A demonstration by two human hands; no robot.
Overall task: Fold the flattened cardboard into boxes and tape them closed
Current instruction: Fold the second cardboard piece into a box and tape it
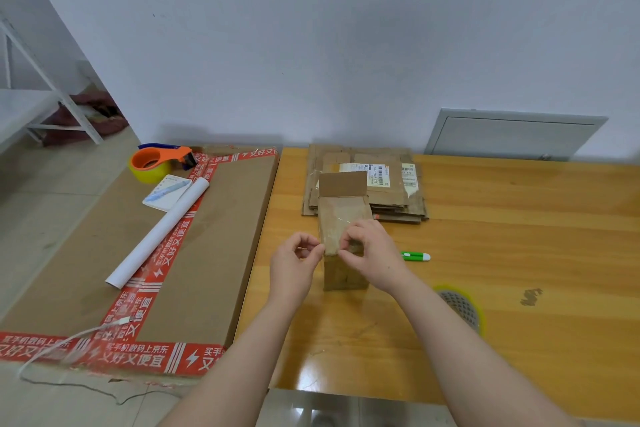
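Centre of frame: the box [341, 218] stands upright on the tabletop [519, 236], its far flap raised. The left hand [298, 260], fingers curled, pinches its upper left edge; the right hand [372, 253], fingers curled, pinches its top front. Just behind: flat cardboard [391, 191]. Right: a cutter [415, 256]. Upper left: a tape dispenser [159, 163].
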